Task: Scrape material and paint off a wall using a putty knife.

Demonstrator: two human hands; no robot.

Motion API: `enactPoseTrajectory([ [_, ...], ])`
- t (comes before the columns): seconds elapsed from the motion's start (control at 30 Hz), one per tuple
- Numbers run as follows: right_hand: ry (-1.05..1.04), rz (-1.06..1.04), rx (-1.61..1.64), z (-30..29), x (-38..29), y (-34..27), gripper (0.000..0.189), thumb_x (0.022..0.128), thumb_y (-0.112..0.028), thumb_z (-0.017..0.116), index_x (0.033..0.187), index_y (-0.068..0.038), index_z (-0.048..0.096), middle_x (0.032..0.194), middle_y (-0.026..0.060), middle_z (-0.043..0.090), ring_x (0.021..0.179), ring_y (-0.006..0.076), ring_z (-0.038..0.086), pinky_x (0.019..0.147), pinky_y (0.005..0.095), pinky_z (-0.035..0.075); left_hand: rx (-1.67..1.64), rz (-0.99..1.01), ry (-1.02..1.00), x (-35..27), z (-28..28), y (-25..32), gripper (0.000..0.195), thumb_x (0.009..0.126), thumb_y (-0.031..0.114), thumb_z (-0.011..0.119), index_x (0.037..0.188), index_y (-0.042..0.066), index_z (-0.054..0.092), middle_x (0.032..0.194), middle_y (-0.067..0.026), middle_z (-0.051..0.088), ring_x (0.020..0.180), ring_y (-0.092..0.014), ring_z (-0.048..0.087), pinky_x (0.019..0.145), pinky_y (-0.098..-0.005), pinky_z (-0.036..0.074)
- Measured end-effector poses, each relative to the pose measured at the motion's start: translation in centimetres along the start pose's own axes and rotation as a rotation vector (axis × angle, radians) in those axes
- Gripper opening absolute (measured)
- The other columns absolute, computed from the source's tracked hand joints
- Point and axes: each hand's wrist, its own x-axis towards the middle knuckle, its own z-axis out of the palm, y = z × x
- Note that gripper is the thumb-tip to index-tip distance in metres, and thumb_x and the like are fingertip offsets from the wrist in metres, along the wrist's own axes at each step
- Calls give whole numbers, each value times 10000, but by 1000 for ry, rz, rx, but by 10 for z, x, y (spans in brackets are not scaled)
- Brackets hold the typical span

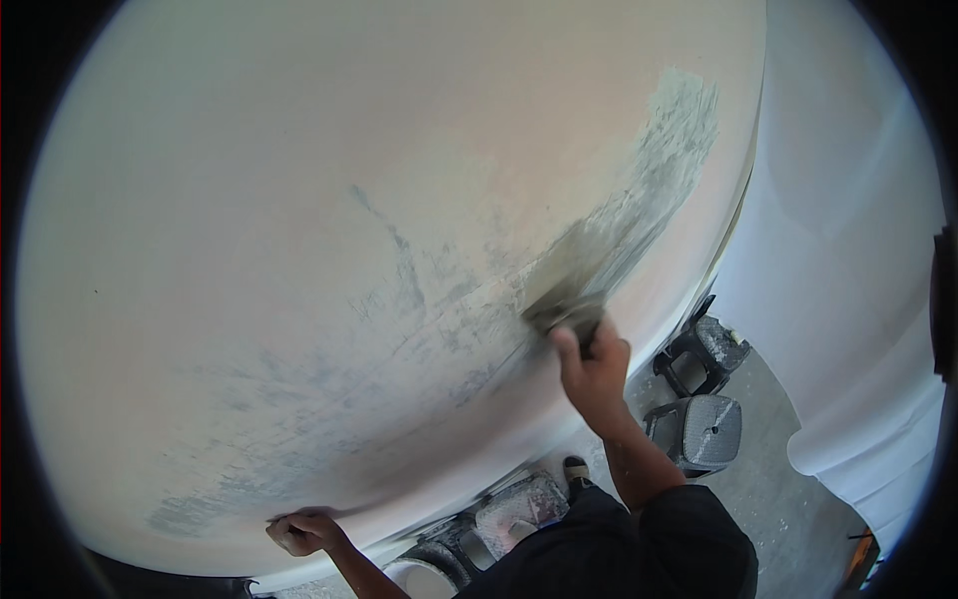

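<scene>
My right hand [599,367] grips a trowel or scraper [565,311], blurred, its flat blade against a large curved pale surface [262,187]. A wet-looking grey-green band of filler [658,165] runs from the blade towards the upper right. Rougher grey smears [419,307] spread over the middle and down to the lower left. My left hand [307,530] is curled at the lower edge of the surface, with a thin dark edge showing by its fingers; whether it holds something cannot be told.
Two dark, spattered plastic stools [712,430] stand on the grey floor [778,479] at the right. Below me are another spattered stool [524,509] and a round pale container [419,580]. A white sheet [831,262] hangs along the right side.
</scene>
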Motion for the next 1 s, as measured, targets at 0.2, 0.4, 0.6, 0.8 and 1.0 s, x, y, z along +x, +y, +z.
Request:
enactPoseTrajectory([
  [0.2, -48, -136, -87, 8, -11, 2, 213, 907, -150, 648, 1026, 11, 576, 812, 99, 686, 693, 122, 631, 631, 263, 494, -4, -26, 4, -2, 1, 1, 329, 953, 209, 518, 704, 15, 425, 674, -83, 400, 605, -223, 394, 566, -347, 351],
  [0.4, 45, -64, -4, 10, -12, 10, 241, 893, -168, 669, 1032, 10, 583, 802, 103, 685, 708, 134, 647, 646, 266, 498, -14, -48, -2, -2, -4, 1, 373, 959, 248, 521, 688, 15, 419, 675, -81, 394, 606, -223, 390, 584, -349, 369],
  [0.6, 143, -4, -73, 1, 1, 0, 247, 885, -180, 682, 1024, 1, 586, 784, 114, 689, 708, 149, 673, 636, 268, 503, -45, -65, 0, -2, -1, 2, 334, 954, 211, 500, 697, 14, 419, 672, -78, 390, 608, -218, 388, 612, -346, 400],
  [0.8, 187, -24, 44, 0, 15, -4, 219, 891, -162, 675, 999, 2, 580, 763, 105, 682, 641, 120, 614, 588, 256, 482, -12, -81, -34, -3, -3, -2, 276, 935, 132, 499, 698, 18, 416, 668, -79, 390, 618, -218, 394, 645, -349, 431],
  [1.0, 107, -57, -20, 0, 12, -1, 280, 860, -209, 714, 1008, -7, 589, 753, 131, 671, 679, 154, 670, 609, 278, 500, 8, -55, 0, 4, 1, 6, 212, 876, 83, 490, 679, 32, 431, 624, -85, 394, 565, -237, 383, 515, -354, 304],
])
